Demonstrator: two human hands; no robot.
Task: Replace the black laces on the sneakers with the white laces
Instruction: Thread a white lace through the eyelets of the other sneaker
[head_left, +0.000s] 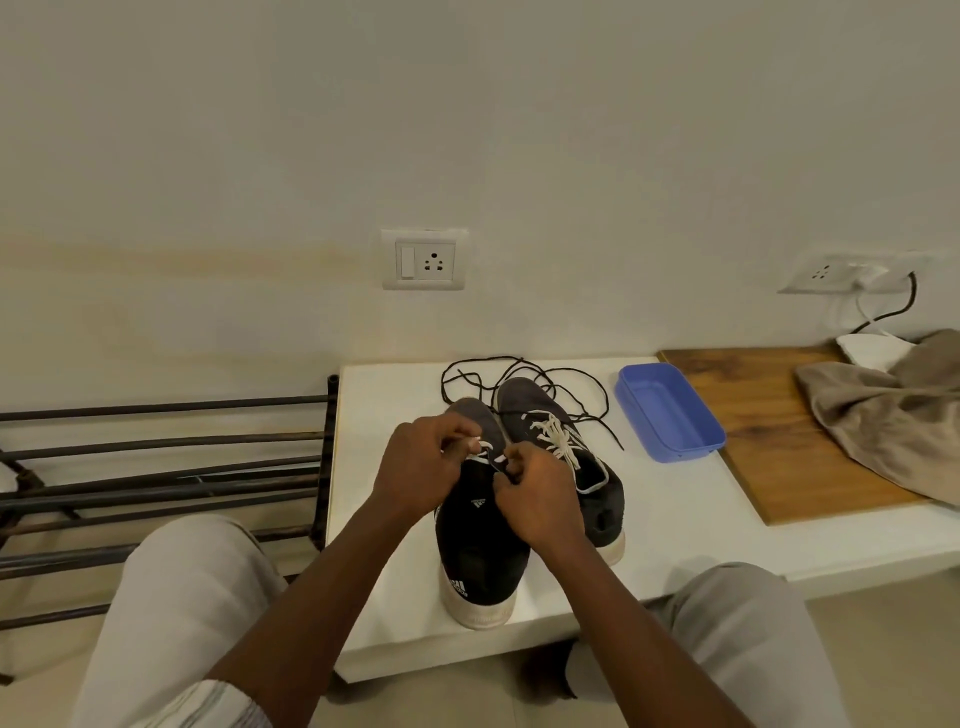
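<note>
- White lace (485, 451) pinched by left hand (418, 470) and right hand (537, 501), both sets of fingers clenched on it.
- Left sneaker (480, 545) lies long axis away from the body; the lace is held across its eyelets near the toe end.

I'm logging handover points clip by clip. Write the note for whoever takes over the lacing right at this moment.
Left hand: pinching a flat white lace at the near sneaker's lower eyelets.
Right hand: pinching the same lace from the other side.
Near dark sneaker with white sole: on the white table, only the first white crossings threaded.
Far dark sneaker: fully threaded with white lace, ends seemingly untied.
Loose thin black laces: pulled out, lying behind the shoes.
Left: finish lacing the near sneaker.
</note>
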